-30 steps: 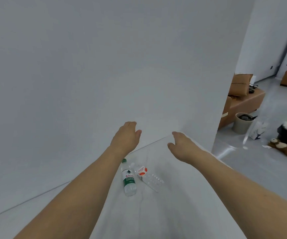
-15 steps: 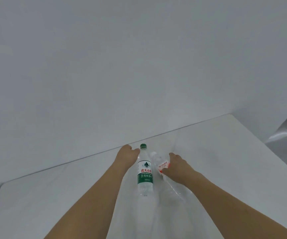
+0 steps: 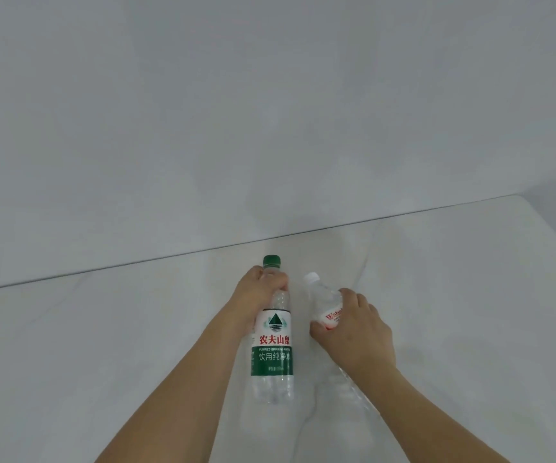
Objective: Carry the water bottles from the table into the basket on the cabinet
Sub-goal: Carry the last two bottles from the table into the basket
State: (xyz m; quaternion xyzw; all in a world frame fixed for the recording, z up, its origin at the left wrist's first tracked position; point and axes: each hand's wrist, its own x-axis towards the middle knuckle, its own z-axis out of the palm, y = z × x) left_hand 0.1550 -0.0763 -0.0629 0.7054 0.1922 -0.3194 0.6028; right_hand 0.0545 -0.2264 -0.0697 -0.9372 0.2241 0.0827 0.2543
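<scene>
A plain white wall point(image 3: 269, 111) fills the upper half of the view. Below it lies a white table point(image 3: 86, 345), its far edge against the wall. Two bare forearms reach forward over the table. The left hand point(image 3: 258, 295) is curled around the neck of a clear water bottle with a green label point(image 3: 272, 349) and green cap point(image 3: 271, 261). The right hand point(image 3: 356, 332) is closed over a second clear bottle with a red and white label point(image 3: 328, 307) and white cap point(image 3: 310, 278). The bottles sit side by side, near but apart, low on the table.
</scene>
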